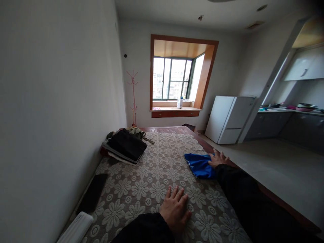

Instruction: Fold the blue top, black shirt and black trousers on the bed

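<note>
My left hand (175, 210) lies on the flower-patterned cloth (140, 189), palm down with its fingers spread and nothing in them. Farther right, my right hand (218, 158) rests at the right edge of a blue folded fabric piece (201, 165). Its fingers are stretched out and apart, touching or just over the fabric; the exact contact is partly hidden. The blue piece lies flat near the cloth's right side, with small white marks along its left edge. Both forearms are in black sleeves.
A stack of folded dark clothes (128, 143) sits at the far left against the wall. Nearer lie a dark flat object (93, 192) and a white ribbed object (76, 229). A pink coat stand (134, 98), a window and a white fridge (226, 118) stand beyond.
</note>
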A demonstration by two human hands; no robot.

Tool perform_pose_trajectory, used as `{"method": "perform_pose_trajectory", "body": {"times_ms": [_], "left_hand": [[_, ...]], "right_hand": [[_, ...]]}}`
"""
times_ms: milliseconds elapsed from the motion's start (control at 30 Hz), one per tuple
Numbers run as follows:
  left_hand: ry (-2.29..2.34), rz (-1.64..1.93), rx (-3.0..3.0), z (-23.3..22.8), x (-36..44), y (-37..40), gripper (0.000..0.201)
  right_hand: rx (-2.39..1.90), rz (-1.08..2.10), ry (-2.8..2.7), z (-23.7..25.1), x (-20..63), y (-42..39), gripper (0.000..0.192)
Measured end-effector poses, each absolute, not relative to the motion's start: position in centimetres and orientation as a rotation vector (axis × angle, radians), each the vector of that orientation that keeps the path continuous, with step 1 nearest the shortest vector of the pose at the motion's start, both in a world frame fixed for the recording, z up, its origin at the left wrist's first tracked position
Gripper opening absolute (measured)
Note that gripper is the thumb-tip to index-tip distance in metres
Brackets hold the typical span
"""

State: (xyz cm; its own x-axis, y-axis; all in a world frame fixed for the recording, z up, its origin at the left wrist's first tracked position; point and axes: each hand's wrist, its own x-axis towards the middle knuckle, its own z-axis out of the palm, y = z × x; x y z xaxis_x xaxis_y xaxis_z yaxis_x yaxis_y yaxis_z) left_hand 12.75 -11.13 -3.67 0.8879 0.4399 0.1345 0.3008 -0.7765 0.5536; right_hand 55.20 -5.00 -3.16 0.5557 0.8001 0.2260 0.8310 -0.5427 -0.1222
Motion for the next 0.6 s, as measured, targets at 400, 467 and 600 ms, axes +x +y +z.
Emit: {"method": "perform_pose_trajectory", "body": {"times_ms": [400, 467, 600], "left_hand": [[0.562, 0.39, 2.475, -4.2, 13.2, -11.1, 0.063], [0.587, 0.417, 2.444, -4.3, 13.3, -11.1, 0.061], [0.672, 0.531, 2.301, -4.6, 13.6, -10.5, 0.051]], "right_hand": [[-2.499, 0.035, -1.605, -9.2, 46.5, -3.2, 0.069], [-2.53, 0.049, -1.596, -8.3, 46.5, -3.0, 0.069], [-2.417, -0.044, -1.654, -6.5, 44.1, -2.3, 0.069]]}}
